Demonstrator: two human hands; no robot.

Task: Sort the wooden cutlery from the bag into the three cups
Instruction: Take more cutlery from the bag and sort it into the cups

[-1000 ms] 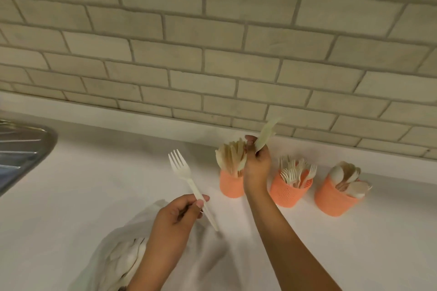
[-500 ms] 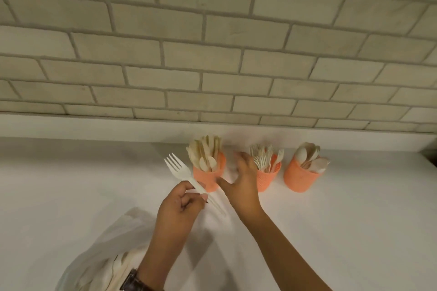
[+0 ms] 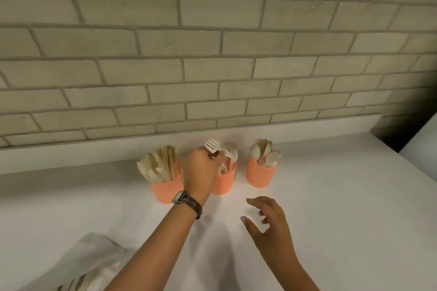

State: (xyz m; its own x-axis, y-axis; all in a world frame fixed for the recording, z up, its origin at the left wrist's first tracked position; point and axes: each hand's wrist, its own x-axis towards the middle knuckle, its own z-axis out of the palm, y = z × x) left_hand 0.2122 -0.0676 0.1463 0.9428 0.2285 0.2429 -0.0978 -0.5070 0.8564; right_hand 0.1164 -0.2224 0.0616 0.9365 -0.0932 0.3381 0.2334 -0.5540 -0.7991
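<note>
Home kitchen: white countertop [image 3: 331, 196] against brick-pattern tile backsplash [image 3: 212, 66], cutlery cups [image 3: 261, 173] lined up.

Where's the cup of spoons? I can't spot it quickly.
The spoon cup stands rightmost of three, against the wall, beside the fork cup that the left hand reaches.

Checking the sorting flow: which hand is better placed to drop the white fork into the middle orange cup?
Left. The left hand already grips the white fork right above the middle orange cup of forks. The right hand is open, empty, nearer the person.
</note>
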